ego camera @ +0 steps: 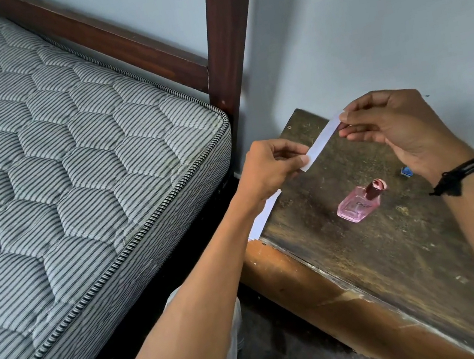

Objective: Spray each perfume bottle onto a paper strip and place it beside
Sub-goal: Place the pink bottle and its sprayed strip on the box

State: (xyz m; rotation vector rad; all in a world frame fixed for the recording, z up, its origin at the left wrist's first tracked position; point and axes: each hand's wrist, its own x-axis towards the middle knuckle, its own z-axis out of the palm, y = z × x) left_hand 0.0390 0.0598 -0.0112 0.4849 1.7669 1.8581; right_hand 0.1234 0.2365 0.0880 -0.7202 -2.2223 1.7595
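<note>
Pale blue walls are met in a corner by a worn wooden table, set beside a striped mattress and a dark bedpost. A white paper strip is held above the table's far left corner, one end pinched by the left hand, the other by the right hand. A pink perfume bottle is stood upright near the middle of the tabletop, apart from the strip. More white paper is seen at the left edge, under the left wrist.
</note>
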